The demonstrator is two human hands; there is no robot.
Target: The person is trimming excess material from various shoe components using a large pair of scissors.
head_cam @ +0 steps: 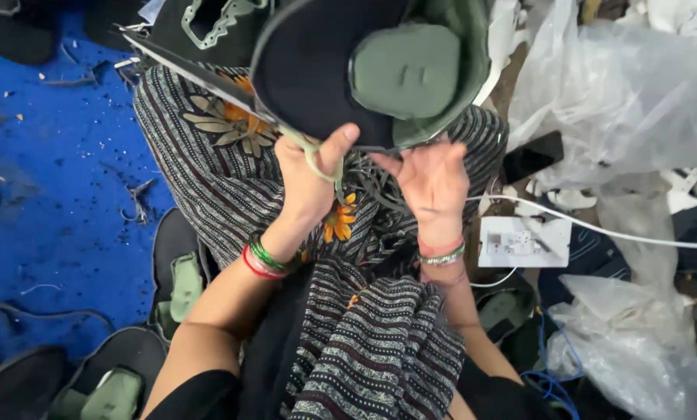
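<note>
Filling the upper middle of the frame, a black shoe upper [317,70] with a green padded patch [407,70] is held up over a striped, flower-printed lap [208,171]. Left hand [309,175] is closed on its lower edge, thumb over a pale green trim strip [317,159]; right hand [430,183] sits palm up, fingers loosely spread, fingertips at the rim, grip unclear. Similar black-and-green uppers [173,272] lie lower left on blue floor [61,194]; white socket box [523,243] and clear plastic bags [621,93] at right.

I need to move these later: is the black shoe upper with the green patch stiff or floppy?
Probably floppy: the black shoe upper curves where the left hand pinches its edge. Likely light, held by that edge. Its thin green trim may snag.
</note>
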